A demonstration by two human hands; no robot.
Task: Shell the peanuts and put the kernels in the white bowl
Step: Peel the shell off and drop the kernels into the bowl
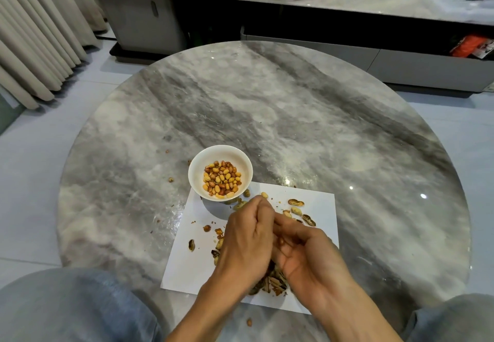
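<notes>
Hands, left [248, 237] and right [307, 250], pressed together, fingers curled over paper [187, 269]; contents hidden.

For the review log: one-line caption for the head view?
Both hands work a peanut over white paper beside the white bowl of kernels.

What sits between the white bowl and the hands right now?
Head view: a few unshelled peanuts and one loose kernel lie on the white paper between the white bowl and the left hand.
</notes>
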